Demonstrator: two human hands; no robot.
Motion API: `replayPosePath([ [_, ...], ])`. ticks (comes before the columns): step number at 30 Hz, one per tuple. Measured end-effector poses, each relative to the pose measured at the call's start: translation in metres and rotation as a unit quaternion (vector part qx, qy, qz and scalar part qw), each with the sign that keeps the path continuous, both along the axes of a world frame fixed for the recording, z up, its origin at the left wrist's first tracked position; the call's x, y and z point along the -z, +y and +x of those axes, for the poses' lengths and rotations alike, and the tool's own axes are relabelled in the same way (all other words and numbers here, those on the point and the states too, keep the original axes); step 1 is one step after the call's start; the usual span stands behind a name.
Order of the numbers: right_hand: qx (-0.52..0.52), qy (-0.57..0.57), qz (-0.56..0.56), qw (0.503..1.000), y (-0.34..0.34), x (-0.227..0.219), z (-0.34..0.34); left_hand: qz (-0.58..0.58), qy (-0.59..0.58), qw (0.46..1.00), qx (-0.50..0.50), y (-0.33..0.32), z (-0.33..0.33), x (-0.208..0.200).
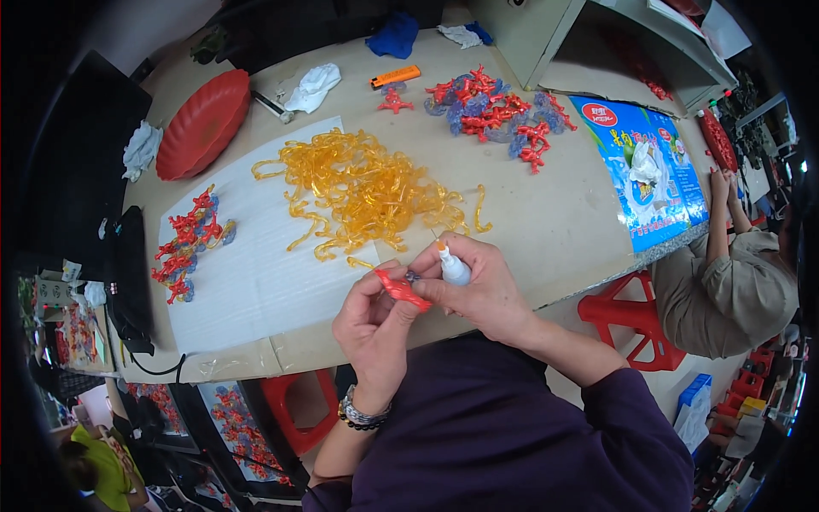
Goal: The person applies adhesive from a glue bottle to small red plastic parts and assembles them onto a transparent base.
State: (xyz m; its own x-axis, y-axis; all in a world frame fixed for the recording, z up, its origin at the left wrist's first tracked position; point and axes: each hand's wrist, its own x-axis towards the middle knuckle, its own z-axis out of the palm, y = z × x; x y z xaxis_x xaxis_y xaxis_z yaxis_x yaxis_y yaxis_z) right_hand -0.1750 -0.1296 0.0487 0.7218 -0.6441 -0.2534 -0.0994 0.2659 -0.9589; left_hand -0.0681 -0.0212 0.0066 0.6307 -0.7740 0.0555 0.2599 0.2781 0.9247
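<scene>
Near the table's front edge, my left hand is closed on a small red plastic figure, pinched between thumb and fingers. My right hand grips a small white bottle with an orange tip and a thin nozzle pointing up and away. The right thumb also reaches the figure's end, where a small dark bluish bit shows; whether it is attached cannot be made out. Just beyond both hands lies a heap of translucent yellow curled pieces, one loose yellow piece standing apart at its right.
Red-and-blue figures with yellow parts lie left on a white sheet. More red-and-blue figures are piled at the back. A red scalloped tray, orange box cutter and tissue lie farther off. A person sits at right.
</scene>
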Motion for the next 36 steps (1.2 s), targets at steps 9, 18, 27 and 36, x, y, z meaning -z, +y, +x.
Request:
replayPosePath([
  [9, -0.001, -0.07, -0.057, 0.996, -0.005, 0.007, -0.028, -0.06, 0.308, 0.935, 0.167, 0.003, 0.016, 0.005],
  [18, 0.027, -0.071, -0.121, 0.99, -0.006, 0.012, -0.034, -0.04, 0.317, 0.929, 0.185, 0.004, 0.019, 0.0],
  [27, 0.065, -0.019, -0.281, 0.957, -0.015, 0.01, -0.047, -0.029, 0.293, 0.939, 0.18, 0.004, 0.02, -0.003],
  [36, 0.151, -0.123, -0.253, 0.948, -0.012, 0.017, -0.052, -0.024, 0.17, 0.978, 0.118, 0.003, 0.02, 0.003],
])
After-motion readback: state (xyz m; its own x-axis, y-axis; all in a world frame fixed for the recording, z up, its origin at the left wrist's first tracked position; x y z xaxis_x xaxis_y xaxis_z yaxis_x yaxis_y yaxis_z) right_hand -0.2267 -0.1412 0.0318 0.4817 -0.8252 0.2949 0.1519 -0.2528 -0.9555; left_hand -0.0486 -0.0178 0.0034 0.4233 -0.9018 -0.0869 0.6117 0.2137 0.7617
